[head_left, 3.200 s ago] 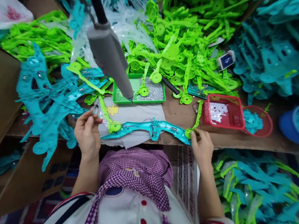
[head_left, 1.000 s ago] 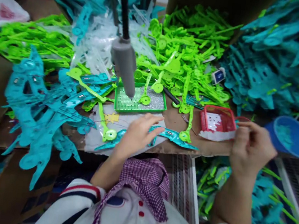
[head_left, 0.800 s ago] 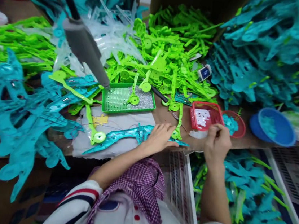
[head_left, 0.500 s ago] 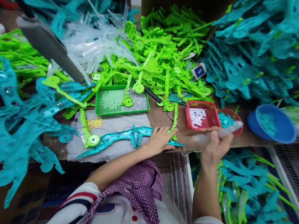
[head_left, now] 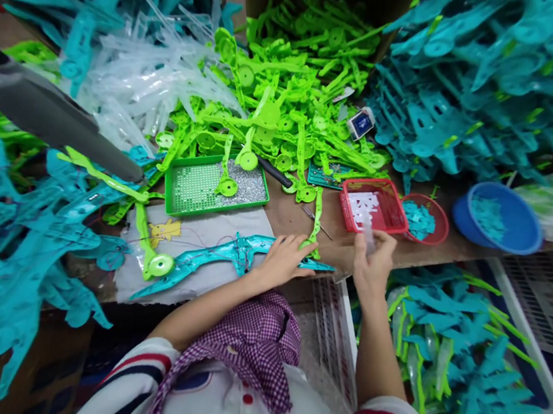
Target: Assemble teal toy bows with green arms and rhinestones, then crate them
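Note:
A teal plastic bow-shaped part (head_left: 199,258) lies across a pale cloth (head_left: 186,283) at the table's front edge, its open side with a thin dark wire facing up. Over its right limb is my left hand (head_left: 283,258), fingers on the far side and thumb on the near side. A lime-green arm piece (head_left: 317,215) touches those fingertips. My right hand (head_left: 374,266) pinches a clear plastic strip (head_left: 368,235) upright, just in front of the red basket (head_left: 392,208) with small white pieces (head_left: 361,205). The strip's lower end is hidden by the hand.
A green tray (head_left: 191,186) of small metal bits stands behind the cloth. Lime-green parts (head_left: 288,114) heap up at the back. Teal parts pile at left (head_left: 23,256) and right (head_left: 471,103). A blue bowl (head_left: 530,231) sits right; a grey tool (head_left: 65,121) slants in from the left.
My right hand has moved left, and the clear strip has turned from lying sideways to pointing up. My left hand stays on the teal bow. The view has shifted slightly.

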Action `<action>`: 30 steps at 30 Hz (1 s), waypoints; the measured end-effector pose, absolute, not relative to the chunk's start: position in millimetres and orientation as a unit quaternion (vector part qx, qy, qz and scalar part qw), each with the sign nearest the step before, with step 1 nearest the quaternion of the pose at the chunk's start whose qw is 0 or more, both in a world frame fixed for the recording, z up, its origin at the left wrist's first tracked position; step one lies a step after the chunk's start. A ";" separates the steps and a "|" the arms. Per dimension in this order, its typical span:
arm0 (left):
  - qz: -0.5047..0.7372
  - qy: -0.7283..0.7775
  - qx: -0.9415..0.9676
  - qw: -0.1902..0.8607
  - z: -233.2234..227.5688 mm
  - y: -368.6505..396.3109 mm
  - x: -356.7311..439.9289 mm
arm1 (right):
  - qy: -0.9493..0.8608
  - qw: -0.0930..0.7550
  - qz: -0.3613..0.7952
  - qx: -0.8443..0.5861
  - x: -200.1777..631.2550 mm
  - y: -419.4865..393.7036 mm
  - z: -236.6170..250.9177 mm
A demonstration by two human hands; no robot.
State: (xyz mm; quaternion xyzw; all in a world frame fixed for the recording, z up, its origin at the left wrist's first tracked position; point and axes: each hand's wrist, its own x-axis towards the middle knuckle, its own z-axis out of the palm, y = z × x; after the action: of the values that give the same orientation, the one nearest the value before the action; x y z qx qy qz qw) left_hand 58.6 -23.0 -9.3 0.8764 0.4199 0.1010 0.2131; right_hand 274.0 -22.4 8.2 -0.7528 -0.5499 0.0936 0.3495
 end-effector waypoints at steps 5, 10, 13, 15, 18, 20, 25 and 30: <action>0.108 0.393 0.888 0.213 -9.0 -24.8 51.2 | -0.541 0.304 0.253 -0.743 269.2 -17.0 -9.1; 0.078 0.378 0.901 0.199 -9.7 -24.7 50.4 | -0.655 0.081 0.142 -0.738 255.1 2.3 0.2; 0.082 0.373 0.904 0.194 -5.1 -25.3 47.0 | -0.675 -0.013 0.119 -0.728 246.4 6.7 7.1; 0.098 0.393 0.894 0.193 3.3 -20.2 45.2 | -0.684 -0.017 0.120 -0.719 243.9 5.3 7.4; 0.094 0.436 0.881 0.156 20.1 2.2 50.4 | -0.673 0.024 0.130 -0.728 243.1 -1.0 5.4; 0.054 0.454 0.879 0.134 28.3 22.9 59.7 | -0.642 0.082 0.139 -0.749 243.2 -6.6 5.4; -0.002 0.464 0.878 0.121 28.7 53.2 74.9 | -0.580 0.292 0.168 -0.742 250.3 -16.3 7.2; -0.037 0.527 0.838 0.136 35.8 47.4 46.4 | -0.501 0.467 0.263 -0.680 252.8 -17.7 16.1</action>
State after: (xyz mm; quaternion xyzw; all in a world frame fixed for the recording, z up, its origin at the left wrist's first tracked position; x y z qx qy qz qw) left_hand 46.4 47.4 35.8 0.8378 0.5274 -0.0370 0.1358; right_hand 252.8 -17.7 16.1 -0.6798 -0.5009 0.2633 0.4665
